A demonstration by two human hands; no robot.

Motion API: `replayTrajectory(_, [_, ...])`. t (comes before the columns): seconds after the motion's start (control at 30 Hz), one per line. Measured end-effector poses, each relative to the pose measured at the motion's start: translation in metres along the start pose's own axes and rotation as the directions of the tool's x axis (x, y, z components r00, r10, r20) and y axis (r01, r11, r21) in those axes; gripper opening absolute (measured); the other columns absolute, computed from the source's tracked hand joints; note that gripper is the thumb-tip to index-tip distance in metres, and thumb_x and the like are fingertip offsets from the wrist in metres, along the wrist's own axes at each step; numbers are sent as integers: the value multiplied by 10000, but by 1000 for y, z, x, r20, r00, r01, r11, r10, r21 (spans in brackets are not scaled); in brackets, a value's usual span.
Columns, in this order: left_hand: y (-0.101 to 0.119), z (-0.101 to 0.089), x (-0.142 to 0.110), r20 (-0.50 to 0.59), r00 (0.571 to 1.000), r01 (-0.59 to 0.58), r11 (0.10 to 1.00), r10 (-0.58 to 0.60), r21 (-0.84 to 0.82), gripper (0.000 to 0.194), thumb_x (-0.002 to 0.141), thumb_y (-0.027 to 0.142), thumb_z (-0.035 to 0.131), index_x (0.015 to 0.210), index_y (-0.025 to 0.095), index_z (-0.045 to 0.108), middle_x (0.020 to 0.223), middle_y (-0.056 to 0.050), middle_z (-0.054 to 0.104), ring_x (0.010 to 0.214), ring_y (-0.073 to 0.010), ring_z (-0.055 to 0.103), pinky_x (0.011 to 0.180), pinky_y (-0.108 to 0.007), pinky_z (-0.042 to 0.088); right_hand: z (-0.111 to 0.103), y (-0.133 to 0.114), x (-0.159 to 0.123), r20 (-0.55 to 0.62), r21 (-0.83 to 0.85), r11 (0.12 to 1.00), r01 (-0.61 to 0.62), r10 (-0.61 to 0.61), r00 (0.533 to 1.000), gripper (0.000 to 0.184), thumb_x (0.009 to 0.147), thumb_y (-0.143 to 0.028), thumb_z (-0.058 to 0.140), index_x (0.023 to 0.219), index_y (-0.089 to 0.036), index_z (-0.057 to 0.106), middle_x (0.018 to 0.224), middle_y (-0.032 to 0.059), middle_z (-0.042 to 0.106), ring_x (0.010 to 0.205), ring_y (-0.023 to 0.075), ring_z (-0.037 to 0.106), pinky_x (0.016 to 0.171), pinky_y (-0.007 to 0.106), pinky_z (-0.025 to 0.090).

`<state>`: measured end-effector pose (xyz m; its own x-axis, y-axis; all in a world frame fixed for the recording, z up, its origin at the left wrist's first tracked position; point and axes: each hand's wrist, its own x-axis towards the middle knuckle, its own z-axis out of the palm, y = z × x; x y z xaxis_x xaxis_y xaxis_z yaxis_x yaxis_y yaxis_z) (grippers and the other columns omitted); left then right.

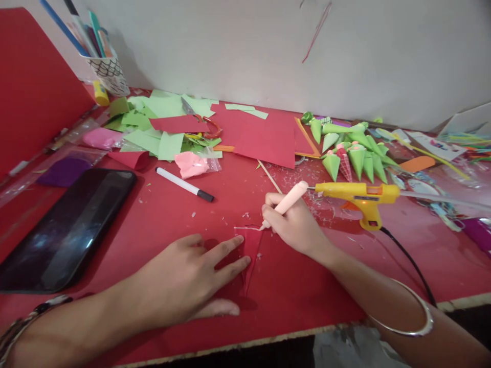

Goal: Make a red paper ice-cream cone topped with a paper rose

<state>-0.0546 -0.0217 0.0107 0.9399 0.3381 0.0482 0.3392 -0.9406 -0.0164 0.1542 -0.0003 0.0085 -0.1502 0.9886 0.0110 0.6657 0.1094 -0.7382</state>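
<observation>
Cone (251,250) on table (299,306) near front edge, bare surface to its right. Left hand (195,276): fingers spread on cone. Right hand (295,225): grasping pen (292,197). Glue gun (360,197): label illegible. Pen: tip at cone's wide edge.

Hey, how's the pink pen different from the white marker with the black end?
The pink pen is held in the right hand, while the white marker lies loose on the red table. The pen stands at a slant, its tip down at the top edge of the folded red paper; the marker lies flat. The pen is pale pink, the marker white with a black end. Both are long and slim.
</observation>
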Motion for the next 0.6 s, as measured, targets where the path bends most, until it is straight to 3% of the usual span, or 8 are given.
replayTrajectory(0.23, [1, 0, -2, 23, 1000, 2, 1000, -3, 18, 538, 842, 544, 257, 1216, 215, 461, 1224, -138, 506, 726, -198, 621, 632, -330, 468, 0, 5, 1, -5, 4, 1000, -1, 1, 1000, 260, 733, -156, 416, 504, -193, 299, 459, -48, 422, 471, 89, 443, 456, 230, 294])
replayTrajectory(0.43, [3, 1, -1, 30, 999, -35, 999, 34, 39, 584, 804, 577, 332, 1262, 219, 393, 1227, -157, 490, 731, -198, 607, 640, -324, 447, 0, 5, 1, -33, 282, 958, 47, -39, 999, 271, 795, -214, 411, 530, -189, 361, 455, -61, 410, 448, 70, 444, 441, 202, 331])
replayTrajectory(0.6, [3, 2, 0, 33, 998, -53, 998, 54, -37, 599, 819, 572, 296, 1253, 173, 402, 1240, -114, 482, 732, -185, 593, 641, -323, 431, 7, 0, 0, 96, 362, 927, 98, -141, 985, 219, 816, -304, 454, 641, -175, 478, 577, -43, 496, 531, 65, 481, 524, 196, 390])
